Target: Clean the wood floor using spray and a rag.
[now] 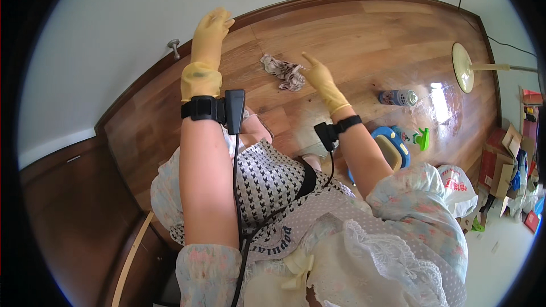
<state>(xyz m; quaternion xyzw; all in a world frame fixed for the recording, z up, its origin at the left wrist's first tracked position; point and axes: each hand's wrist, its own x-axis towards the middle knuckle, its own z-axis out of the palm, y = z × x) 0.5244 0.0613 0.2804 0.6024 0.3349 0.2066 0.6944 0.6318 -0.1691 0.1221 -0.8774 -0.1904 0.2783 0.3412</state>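
Note:
My left hand (211, 29), in a yellow rubber glove, is raised before the pale wall near the dark baseboard. Its fingers are curled in; whatever they may hold is hidden. My right hand (322, 79), gloved the same way, hovers over the wooden floor with its index finger stretched out and nothing in it. Just left of that hand lies a crumpled, stained cloth (284, 72). Each wrist wears a black strap with a small box and a cable.
A metal doorstop (174, 49) stands by the wall at left. Toward the right are a spray can (397, 98), a green-headed spray bottle (422, 139), a blue stool (396, 143), a fan's round base (462, 68), a white plastic bag (456, 190) and cardboard boxes (500, 162). The floor shines wet.

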